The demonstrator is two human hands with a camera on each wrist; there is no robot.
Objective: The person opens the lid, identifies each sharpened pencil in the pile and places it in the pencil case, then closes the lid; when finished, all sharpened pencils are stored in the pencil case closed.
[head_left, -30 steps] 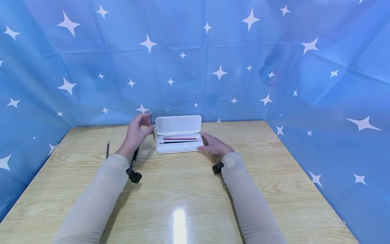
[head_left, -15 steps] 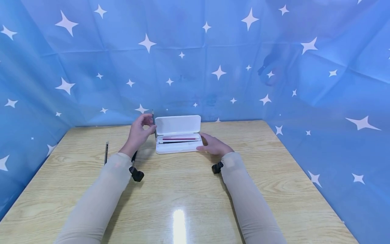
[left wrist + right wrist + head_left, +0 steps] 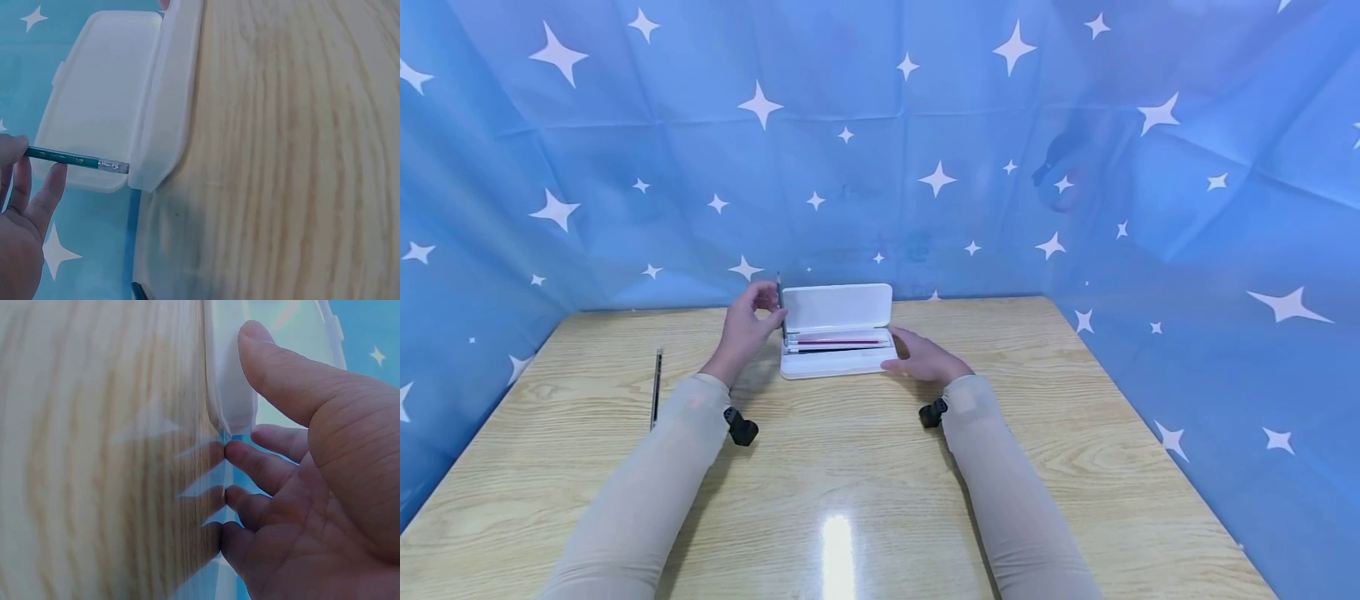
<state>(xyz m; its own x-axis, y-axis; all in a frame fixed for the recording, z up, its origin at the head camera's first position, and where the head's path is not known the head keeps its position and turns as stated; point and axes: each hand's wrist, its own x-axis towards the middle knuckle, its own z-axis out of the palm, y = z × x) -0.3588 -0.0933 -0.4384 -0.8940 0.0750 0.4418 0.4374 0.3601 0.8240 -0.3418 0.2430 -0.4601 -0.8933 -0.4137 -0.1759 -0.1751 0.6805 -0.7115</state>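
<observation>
Open on the table lies a white pencil case (image 3: 838, 363), its lid (image 3: 837, 307) tipped back against the star-patterned backdrop. Inside its tray are a red pencil (image 3: 841, 342) and a dark pencil (image 3: 829, 351). My left hand (image 3: 743, 332) pinches a green pencil (image 3: 72, 158) between thumb and fingers at the case's left end. That pencil stands nearly upright, its eraser end (image 3: 114, 166) down by the hinge side of the tray. At the other end my right hand (image 3: 929, 358) holds the case, with the thumb (image 3: 269, 359) along its front and the fingers curled round its end.
Another dark pencil (image 3: 657, 385) lies on the wooden table (image 3: 880, 467) to the left, partly covered by my left sleeve (image 3: 647, 475). Behind the table's back edge hangs a blue cloth (image 3: 970, 150) with white stars.
My left hand has shifted right with the green pencil, bringing it to the case's left end. A dark object seen beside the left wrist is now hidden. The right hand stays in place.
</observation>
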